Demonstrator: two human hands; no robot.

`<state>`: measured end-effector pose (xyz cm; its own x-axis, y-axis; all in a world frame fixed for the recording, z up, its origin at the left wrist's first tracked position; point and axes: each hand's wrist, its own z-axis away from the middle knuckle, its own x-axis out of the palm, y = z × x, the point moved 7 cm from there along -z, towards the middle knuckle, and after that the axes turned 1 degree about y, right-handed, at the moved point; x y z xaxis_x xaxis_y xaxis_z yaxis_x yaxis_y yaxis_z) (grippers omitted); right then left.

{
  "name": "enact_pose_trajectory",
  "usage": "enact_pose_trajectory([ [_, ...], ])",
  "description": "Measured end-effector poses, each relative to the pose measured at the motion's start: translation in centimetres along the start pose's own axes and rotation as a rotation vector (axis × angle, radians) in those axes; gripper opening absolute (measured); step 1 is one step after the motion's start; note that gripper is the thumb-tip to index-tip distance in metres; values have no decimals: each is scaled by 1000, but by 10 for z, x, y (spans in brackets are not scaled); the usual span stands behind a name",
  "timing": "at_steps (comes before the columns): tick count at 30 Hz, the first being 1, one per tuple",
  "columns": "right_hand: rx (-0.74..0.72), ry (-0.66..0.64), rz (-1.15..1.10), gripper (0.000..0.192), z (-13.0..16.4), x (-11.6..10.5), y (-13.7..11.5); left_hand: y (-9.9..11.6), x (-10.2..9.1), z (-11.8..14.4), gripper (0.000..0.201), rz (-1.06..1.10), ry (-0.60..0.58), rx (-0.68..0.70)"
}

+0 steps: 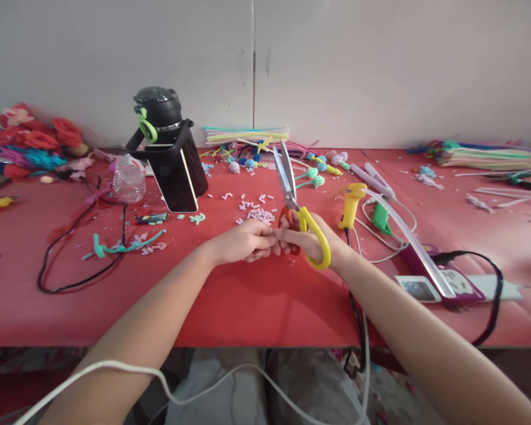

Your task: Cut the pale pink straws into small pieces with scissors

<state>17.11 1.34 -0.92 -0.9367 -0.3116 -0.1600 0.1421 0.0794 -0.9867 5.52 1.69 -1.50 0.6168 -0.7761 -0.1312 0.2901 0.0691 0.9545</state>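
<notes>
- My left hand (241, 242) and my right hand (307, 239) meet at the fingertips, just in front of a pile of short lilac pieces (260, 216) on the red surface (269, 307).
- My right fingers grasp the scissors (287, 177), blades parted and pointing away from me, a yellow loop over the hand.
- My left fingers are pinched together; whatever lies between them is too hidden to tell.
- Done, I judge: plenty of cutting, since that pile and loose bits nearby look snipped from fuzzy stems.
- Also looking made up: a green pom-pom pair (313, 175) beyond the blades.
- Left, it seems: long stems in the back bundle (243, 136) and the right-hand bundle (491, 156), apparently uncut.
- The yellow glue gun (350, 206) lies to my right, not in use.
- How many pieces remain to cut, I cannot tell.
</notes>
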Motion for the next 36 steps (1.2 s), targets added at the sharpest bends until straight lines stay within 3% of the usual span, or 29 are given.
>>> enact_pose_trajectory([
  [6, -42, 64, 51, 15, 0, -3, -1, -2, -3, 4, 30, 6, -25, -74],
  [9, -28, 119, 62, 23, 1, -7, 0, 1, -7, 5, 36, -50, 3, -48],
  [11, -7, 166, 93, 30, 3, -13, -1, 7, -18, 5, 39, -92, 116, 21],
  [14, 29, 227, 194, 42, 8, -26, -4, 15, -48, 10, 39, -118, 402, 149],
  [16, 51, 183, 309, 46, 10, -29, -5, 17, -67, 15, 36, -52, 556, 225],
  [20, 38, 71, 499, 52, 12, -25, -3, 16, -89, 24, 29, 139, 685, 307],
  [27, 28, 37, 581, 55, 10, -15, 6, 19, -82, 23, 31, 209, 638, 296],
  [36, 10, 43, 563, 51, 10, -11, 6, 18, -71, 17, 26, 138, 554, 287],
])
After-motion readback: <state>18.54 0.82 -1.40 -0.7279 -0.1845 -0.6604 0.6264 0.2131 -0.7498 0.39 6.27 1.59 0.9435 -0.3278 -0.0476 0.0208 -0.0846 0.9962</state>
